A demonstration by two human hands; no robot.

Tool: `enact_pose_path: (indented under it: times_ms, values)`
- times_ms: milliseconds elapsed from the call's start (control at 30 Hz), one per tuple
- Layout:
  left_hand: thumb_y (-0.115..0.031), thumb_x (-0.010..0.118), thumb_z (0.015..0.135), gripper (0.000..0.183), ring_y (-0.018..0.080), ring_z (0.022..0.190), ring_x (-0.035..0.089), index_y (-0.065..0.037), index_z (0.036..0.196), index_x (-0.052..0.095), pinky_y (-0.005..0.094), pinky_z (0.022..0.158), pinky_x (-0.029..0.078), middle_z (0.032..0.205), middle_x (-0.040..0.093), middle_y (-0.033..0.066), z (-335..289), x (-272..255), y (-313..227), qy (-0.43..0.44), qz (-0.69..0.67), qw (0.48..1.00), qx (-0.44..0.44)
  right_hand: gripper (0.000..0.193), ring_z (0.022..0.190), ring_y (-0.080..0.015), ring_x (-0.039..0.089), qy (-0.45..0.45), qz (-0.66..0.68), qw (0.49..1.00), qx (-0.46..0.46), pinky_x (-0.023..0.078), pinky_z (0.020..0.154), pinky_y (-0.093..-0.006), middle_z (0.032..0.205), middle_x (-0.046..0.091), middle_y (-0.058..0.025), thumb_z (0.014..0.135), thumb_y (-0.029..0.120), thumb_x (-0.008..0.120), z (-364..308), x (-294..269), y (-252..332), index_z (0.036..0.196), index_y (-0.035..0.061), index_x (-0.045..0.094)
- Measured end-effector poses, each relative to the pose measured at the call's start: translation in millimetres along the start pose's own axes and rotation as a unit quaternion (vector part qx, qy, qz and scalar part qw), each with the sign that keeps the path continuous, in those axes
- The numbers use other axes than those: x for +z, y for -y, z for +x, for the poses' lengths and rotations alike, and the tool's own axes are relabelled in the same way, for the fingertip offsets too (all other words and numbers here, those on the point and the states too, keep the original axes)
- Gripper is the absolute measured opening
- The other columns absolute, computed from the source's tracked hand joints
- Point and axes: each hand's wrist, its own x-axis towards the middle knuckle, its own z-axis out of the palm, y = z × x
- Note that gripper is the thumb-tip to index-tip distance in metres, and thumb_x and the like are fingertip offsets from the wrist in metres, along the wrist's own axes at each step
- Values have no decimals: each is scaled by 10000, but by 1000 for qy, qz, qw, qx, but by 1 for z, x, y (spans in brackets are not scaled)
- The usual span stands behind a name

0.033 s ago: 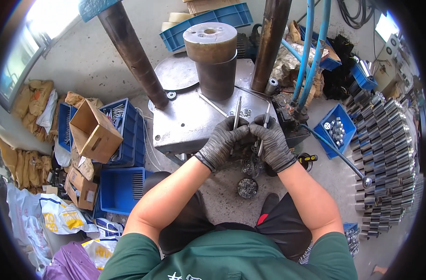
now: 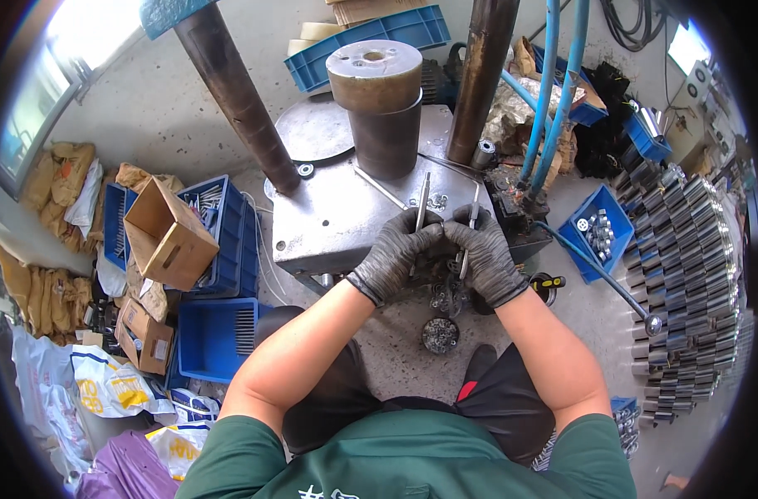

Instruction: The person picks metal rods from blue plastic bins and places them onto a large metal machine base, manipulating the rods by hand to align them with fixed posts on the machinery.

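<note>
Both of my hands wear dark grey work gloves and meet over the near edge of a metal press table (image 2: 325,245). My left hand (image 2: 396,254) is closed round a slim metal rod (image 2: 423,195) that stands up between thumb and fingers. In my right hand (image 2: 489,256) is a second thin metal rod (image 2: 476,200), its lower end showing below the fingers. The thumbs are close together. Beyond the left hand, another rod (image 2: 379,187) lies on the table. Several small metal pieces (image 2: 437,201) lie just past my hands. A thick steel cylinder (image 2: 385,133) stands upright behind them.
Two dark columns (image 2: 238,96) (image 2: 483,83) rise from the table. At right are blue pipes (image 2: 552,116), a lever with a ball end (image 2: 652,323), a blue bin of metal parts (image 2: 612,212) and stacked steel tubes (image 2: 682,283). Blue crates (image 2: 200,366) and cardboard boxes (image 2: 179,249) stand left.
</note>
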Motion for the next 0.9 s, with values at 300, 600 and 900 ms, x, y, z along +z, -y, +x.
enact_pose_path:
  times_ms: [300, 600, 900]
  values:
    - [-226, 741, 963, 269, 102, 724, 644, -74, 1129, 593, 250, 609, 571, 988, 691, 52, 16, -43, 15, -43, -41, 998, 8, 360, 798, -153, 654, 65, -66, 986, 142, 568, 694, -308, 964, 674, -78, 850, 133, 761, 0, -2, 19, 1172, 47, 624]
    - [-149, 695, 959, 242, 104, 701, 622, -71, 1147, 564, 193, 523, 516, 989, 690, 91, 8, -43, -5, -110, -103, 989, -9, 655, 1078, -403, 610, 54, -650, 681, -333, 515, 980, -480, 1152, 672, -228, 656, 104, 748, -13, 1, 24, 1307, 80, 681]
    - [-128, 691, 955, 227, 98, 686, 613, -60, 1132, 566, 203, 490, 482, 952, 667, 63, 9, -44, -4, -136, -87, 987, -5, 600, 1009, -382, 625, 53, -680, 633, -366, 526, 902, -485, 1091, 683, -184, 661, 88, 746, -13, 1, 25, 1260, 110, 715]
